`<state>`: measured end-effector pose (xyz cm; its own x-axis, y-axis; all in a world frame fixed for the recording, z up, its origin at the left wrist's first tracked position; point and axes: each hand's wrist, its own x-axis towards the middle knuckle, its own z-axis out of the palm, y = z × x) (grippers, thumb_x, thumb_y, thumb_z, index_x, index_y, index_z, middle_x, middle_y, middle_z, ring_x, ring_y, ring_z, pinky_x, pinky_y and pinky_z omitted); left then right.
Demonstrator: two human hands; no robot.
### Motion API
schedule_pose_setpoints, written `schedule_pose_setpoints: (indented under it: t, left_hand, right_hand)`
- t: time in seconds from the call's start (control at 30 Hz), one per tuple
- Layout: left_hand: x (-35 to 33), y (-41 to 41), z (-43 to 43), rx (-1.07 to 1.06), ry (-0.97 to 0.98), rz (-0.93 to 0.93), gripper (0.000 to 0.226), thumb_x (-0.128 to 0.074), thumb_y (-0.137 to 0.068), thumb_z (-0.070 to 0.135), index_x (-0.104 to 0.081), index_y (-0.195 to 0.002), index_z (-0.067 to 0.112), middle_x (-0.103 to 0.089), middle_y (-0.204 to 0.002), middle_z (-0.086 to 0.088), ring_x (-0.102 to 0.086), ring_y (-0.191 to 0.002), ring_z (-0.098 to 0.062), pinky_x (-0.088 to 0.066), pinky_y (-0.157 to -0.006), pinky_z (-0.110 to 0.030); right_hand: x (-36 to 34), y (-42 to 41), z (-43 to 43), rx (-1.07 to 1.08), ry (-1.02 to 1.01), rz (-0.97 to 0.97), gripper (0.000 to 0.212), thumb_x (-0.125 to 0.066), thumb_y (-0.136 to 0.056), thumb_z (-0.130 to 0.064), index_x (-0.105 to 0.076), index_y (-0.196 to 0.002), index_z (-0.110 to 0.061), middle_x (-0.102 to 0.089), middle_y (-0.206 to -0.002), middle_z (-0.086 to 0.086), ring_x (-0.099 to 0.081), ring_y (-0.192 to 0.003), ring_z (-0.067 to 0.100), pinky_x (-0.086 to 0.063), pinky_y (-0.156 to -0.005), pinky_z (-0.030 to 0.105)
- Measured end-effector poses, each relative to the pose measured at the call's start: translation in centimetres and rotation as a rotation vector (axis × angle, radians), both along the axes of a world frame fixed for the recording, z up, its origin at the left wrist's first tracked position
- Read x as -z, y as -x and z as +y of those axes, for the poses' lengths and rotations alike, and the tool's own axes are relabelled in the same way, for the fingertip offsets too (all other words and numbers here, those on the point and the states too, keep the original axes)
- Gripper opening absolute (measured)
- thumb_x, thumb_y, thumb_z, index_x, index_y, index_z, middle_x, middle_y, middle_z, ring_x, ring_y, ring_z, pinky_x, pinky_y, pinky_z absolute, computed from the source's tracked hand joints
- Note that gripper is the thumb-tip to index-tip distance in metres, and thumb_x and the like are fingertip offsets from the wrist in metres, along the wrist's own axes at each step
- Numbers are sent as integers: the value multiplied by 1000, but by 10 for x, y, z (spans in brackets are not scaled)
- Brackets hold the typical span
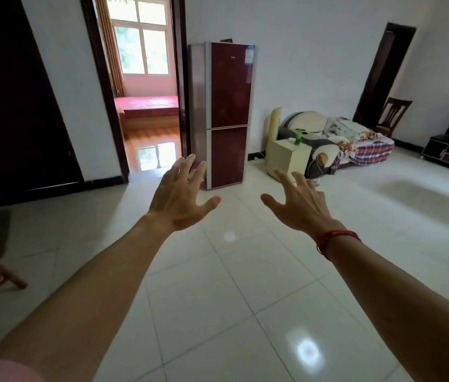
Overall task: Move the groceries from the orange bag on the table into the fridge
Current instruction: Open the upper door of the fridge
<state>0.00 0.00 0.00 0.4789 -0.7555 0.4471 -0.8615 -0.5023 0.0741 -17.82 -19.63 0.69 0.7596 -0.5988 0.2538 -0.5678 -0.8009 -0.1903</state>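
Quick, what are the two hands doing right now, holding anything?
Left hand: open, fingers spread, holding nothing.
Right hand: open, fingers spread, holding nothing.

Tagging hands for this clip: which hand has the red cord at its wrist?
The right hand: a red cord circles its wrist. The left hand has a bare wrist.

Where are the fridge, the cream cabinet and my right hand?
fridge (230, 84), head view, on the upper door.
cream cabinet (286, 155), head view, on its front face.
right hand (304, 208), head view, on the back of the hand.
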Motion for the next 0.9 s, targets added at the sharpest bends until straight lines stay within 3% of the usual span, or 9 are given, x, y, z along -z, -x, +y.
schedule_pose_setpoints:
  t: [0.37,0.77,0.9]
  left_hand:
    - [14,-137,-110,11,-11,6,99,-17,-77,79,-24,-155,17,-15,-164,-10,-11,-151,-31,-20,-119,-50]
    - [16,-295,-291,-26,-6,31,101,-15,-76,78,-25,-154,16,-17,-163,-12,-12,-150,-32,-20,-119,-49]
    - [15,-346,-340,-45,-12,35,101,-15,-76,78,-25,-154,16,-18,-163,-12,-12,-150,-32,-21,-120,-49]
  right_hand:
    - [15,-128,-110,47,-29,35,77,-45,-96,-66,-17,-160,-33,-22,-163,18,-28,-147,41,-32,-112,59]
    - [21,-300,-300,-33,35,61,78,-44,-95,-68,-17,-159,-34,-31,-157,17,-38,-139,38,-35,-111,55]
    - [23,-356,-353,-49,27,94,79,-43,-94,-70,-15,-159,-36,-25,-162,17,-32,-144,39,-33,-113,57]
